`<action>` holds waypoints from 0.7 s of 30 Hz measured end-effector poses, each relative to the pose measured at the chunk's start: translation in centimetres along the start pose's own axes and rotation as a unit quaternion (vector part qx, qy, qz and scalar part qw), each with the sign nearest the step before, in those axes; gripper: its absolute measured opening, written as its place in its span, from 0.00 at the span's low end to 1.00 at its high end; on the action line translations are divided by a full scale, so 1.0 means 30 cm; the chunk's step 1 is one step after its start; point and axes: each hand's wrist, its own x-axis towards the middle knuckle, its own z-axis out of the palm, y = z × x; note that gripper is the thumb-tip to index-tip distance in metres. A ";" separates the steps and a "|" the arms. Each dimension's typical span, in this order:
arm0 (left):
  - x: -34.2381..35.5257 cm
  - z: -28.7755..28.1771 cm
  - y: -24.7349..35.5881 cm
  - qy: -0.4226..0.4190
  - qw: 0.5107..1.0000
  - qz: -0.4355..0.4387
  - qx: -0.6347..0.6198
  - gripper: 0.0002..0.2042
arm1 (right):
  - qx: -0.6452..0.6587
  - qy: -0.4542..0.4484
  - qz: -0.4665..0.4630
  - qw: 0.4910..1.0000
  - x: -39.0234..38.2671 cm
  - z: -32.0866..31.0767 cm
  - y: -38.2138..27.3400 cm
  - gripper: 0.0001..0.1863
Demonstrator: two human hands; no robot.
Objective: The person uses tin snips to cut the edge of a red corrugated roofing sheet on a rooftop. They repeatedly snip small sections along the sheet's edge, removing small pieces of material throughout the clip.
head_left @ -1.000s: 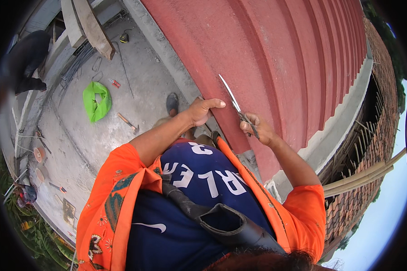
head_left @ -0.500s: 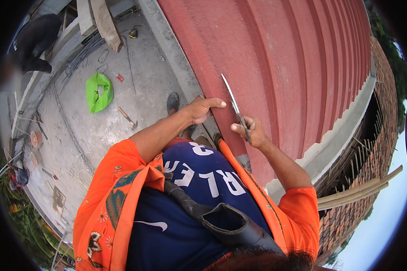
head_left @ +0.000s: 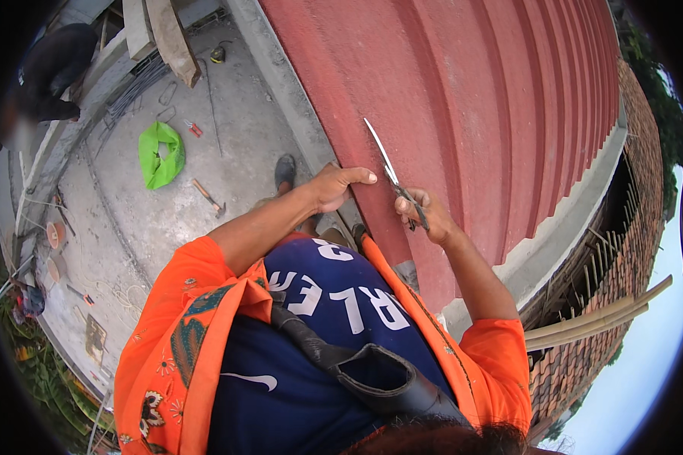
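My right hand (head_left: 426, 215) is closed around the black handles of a pair of scissors (head_left: 381, 152). Their long silver blades point away from me, close over the red corrugated roof sheet (head_left: 402, 98). At the sheet's near left edge is my left hand (head_left: 335, 187), closed on that edge with its thumb stretched over the top and the other fingers partly hidden. A short gap separates my left thumb from the blades. Whether the blades touch the sheet, I cannot tell.
Along the sheet runs a concrete ledge (head_left: 281, 83). On the concrete floor to the left lie a bright green bag (head_left: 162, 155), a hammer (head_left: 207, 196) and a tape measure (head_left: 218, 54). Another person (head_left: 57, 68) bends at the far left. Bamboo poles (head_left: 599, 322) jut out at right.
The scissors' handles have turned in my right hand and show more of their loops. My left hand keeps its place on the sheet's edge. The whole view has shifted slightly.
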 end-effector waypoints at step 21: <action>-0.036 0.060 0.008 -0.002 1.000 -0.001 0.006 0.25 | 0.022 -0.025 0.006 0.999 -0.018 -0.039 -0.075 0.30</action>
